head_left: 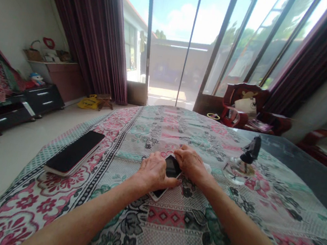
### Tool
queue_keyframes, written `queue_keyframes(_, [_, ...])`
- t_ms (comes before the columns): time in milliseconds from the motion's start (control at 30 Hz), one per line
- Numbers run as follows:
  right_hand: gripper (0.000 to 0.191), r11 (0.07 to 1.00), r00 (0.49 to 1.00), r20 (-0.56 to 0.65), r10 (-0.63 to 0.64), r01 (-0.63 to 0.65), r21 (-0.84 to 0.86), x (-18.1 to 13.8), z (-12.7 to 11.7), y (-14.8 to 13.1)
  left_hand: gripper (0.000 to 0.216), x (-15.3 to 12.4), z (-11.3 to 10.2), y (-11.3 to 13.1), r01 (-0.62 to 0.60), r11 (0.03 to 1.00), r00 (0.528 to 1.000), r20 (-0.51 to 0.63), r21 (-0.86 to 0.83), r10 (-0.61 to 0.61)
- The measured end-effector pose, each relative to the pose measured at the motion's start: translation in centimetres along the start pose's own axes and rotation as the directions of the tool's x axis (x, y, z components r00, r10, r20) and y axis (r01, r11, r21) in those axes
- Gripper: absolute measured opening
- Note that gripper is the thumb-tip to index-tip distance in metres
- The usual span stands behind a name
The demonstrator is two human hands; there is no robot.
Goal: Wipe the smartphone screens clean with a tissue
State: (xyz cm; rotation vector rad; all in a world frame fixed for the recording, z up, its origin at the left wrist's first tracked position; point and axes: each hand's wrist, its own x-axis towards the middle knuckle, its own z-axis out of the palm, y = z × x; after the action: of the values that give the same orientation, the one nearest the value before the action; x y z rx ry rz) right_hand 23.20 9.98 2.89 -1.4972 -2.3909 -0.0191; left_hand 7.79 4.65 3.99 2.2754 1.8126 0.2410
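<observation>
A smartphone (171, 168) with a dark screen lies on the floral tablecloth (167, 224) in the middle of the table. My left hand (153, 173) rests over its left side and holds it down. My right hand (190, 163) presses on the phone's upper right edge; something white (208, 168) shows just beyond that hand. Both forearms reach in from the bottom of the view.
A black tablet (74, 157) in a light case lies at the table's left edge. A small clear spray bottle (241, 166) with a black top stands to the right. Beyond are red wooden chairs (245, 105), a dark cabinet (16, 106), curtains and a glass sliding door.
</observation>
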Motion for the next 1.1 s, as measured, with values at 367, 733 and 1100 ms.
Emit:
queue_keyframes(367, [0.024, 0.991, 0.991, -0.011, -0.133, 0.132, -0.034, 1.2, 0.8, -0.5, 0.075, 0.3, 0.4, -0.4, -0.035, 0.999, 0.999, -0.036, -0.013, 0.034])
queue_keyframes(733, [0.025, 0.977, 0.978, -0.002, -0.206, 0.206, 0.053, -1.1, -0.6, 1.1, 0.070, 0.1, -0.3, -0.1, -0.026, 1.000, 1.000, -0.006, -0.011, 0.025])
queue_keyframes(1100, [0.026, 0.949, 0.959, -0.046, -0.280, 0.284, 0.138, 0.8, 0.4, 1.4, 0.076, 0.3, -0.1, -0.1, -0.038, 0.999, 0.999, -0.019, -0.006, 0.038])
